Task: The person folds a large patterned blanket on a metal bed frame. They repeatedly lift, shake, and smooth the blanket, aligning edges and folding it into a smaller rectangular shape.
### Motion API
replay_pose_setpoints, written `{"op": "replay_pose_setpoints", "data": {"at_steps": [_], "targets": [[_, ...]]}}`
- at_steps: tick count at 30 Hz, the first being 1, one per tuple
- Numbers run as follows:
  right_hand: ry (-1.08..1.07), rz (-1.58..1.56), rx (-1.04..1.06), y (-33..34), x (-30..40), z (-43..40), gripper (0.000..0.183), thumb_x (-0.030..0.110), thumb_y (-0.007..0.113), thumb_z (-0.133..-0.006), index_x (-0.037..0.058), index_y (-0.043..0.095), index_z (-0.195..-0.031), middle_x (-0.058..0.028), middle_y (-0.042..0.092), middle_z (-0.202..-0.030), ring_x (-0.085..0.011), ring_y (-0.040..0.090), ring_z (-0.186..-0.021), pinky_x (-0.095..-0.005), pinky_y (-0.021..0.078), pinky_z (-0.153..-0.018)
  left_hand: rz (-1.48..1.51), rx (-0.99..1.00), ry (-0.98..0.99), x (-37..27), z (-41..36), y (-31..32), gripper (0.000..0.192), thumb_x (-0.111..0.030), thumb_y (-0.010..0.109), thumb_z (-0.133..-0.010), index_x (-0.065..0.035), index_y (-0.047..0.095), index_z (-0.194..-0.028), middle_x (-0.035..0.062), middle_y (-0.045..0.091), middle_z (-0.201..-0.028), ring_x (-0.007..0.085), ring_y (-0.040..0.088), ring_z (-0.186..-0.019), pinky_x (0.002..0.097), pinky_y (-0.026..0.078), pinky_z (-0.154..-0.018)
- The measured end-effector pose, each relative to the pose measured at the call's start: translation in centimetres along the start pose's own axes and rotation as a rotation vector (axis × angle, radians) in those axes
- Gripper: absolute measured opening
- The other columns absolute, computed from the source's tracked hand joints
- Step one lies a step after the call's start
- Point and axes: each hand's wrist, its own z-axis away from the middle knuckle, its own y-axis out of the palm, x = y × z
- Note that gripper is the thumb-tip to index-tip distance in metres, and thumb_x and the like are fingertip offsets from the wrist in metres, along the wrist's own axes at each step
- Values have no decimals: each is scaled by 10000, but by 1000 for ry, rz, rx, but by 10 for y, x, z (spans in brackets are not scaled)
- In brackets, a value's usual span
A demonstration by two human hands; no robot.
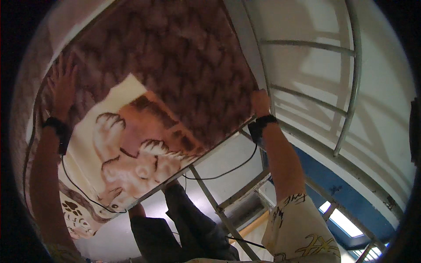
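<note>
A patterned fabric cover (197, 65), dark reddish brown with a printed animal picture, lies over a flat bed surface before me. My left hand (64, 80) rests flat on its left side, fingers spread, with nothing held. At the cover's right corner, beside the metal frame, my right hand (260, 101) is closed on its edge; the fingertips are hidden. Both wrists wear black bands with a thin black cable (227, 176) running from them.
Metal rails (355, 72) stand along the white wall (306, 19) at the right. Below the bed edge are metal ladder bars (210, 194) and my legs in dark trousers (197, 217). A blue surface with a bright window (342, 219) shows at lower right.
</note>
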Motion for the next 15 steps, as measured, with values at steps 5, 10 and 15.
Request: {"op": "replay_pose_setpoints", "data": {"at_steps": [5,10,15], "targets": [[-278,-513,-885,24,36,-19,365,195,470,-938,62,540,-1271,-221,501,-1324,-407,517,-1141,-471,425,-975,294,193,-95,1,-14,-39,537,-411,352,-1023,-271,213,-1523,135,278,-1536,370,281,-1397,641,215,-1092],[-126,-877,154,59,7,-19,384,254,518,-933,-8,595,-1204,-243,564,-1215,-375,565,-1058,-434,465,-936,592,-118,-83,30,-20,-24,575,-461,440,-989,-132,351,-1452,156,390,-1446,361,393,-1318,535,264,-1114],[-392,114,11,-33,-9,-22,317,169,531,-923,-43,597,-1149,-273,558,-1201,-379,552,-1071,-439,457,-950,544,98,-310,96,10,22,544,-449,479,-977,-92,416,-1382,180,458,-1367,367,482,-1213,538,366,-1020]]}}
